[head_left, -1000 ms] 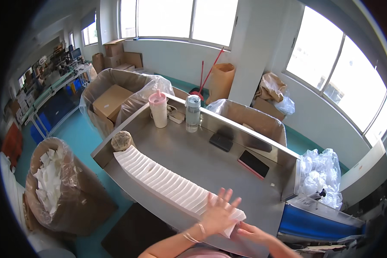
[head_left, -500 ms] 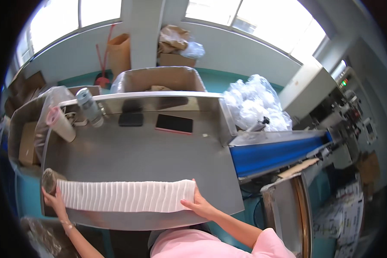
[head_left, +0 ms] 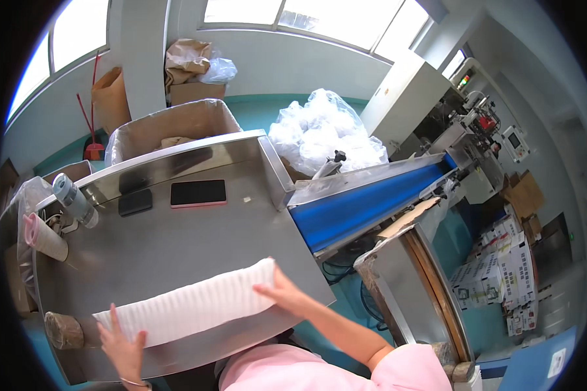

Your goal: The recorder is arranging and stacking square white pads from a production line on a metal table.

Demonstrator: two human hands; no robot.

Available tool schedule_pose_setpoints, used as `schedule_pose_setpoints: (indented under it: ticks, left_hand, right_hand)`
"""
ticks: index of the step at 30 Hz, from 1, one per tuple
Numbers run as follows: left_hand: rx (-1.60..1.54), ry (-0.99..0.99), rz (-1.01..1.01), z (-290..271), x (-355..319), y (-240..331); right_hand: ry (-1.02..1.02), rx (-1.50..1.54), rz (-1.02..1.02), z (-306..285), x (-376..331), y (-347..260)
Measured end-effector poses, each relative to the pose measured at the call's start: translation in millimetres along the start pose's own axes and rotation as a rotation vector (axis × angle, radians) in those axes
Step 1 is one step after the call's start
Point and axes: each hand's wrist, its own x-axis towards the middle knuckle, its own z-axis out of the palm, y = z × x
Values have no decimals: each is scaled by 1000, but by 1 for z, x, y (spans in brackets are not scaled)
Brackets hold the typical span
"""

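Note:
A long row of thin white pieces, pressed face to face, (head_left: 192, 302) lies slanting across the near part of the metal table, its right end farther off; what they are I cannot tell. My right hand (head_left: 285, 294) grips that right end, thumb on the near side and fingers behind. At the other end my left hand (head_left: 120, 348) rests against the row with fingers spread. A block wrapped in brown tape (head_left: 64, 330) sits left of the row, apart from the left hand.
On the metal table (head_left: 156, 260) are a phone (head_left: 198, 193), a dark flat case (head_left: 135, 202), a clear bottle (head_left: 75, 201) and a pink-lidded cup (head_left: 45, 238). A blue conveyor belt (head_left: 372, 199) runs off right. Beyond stand a lined carton (head_left: 176, 124) and bagged white plastic (head_left: 326, 133).
My left hand has come away from the brown block and spread its fingers at the row's end. The row now slants, its right end farther off. The view has swung right.

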Motion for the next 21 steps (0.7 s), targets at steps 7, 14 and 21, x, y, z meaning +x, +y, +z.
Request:
schedule_pose_setpoints:
  ticks: [7,14,21]
  left_hand:
    - [-23,114,91,2,-3,50]
    - [-848,-153,45,-6,39,-53]
    - [-1273,-343,17,40,62,-114]
  right_hand:
    - [48,6,85,-50,-14,-19]
    - [8,237,313,-63,-15,-23]
    - [41,426,388,-78,-11,-22]
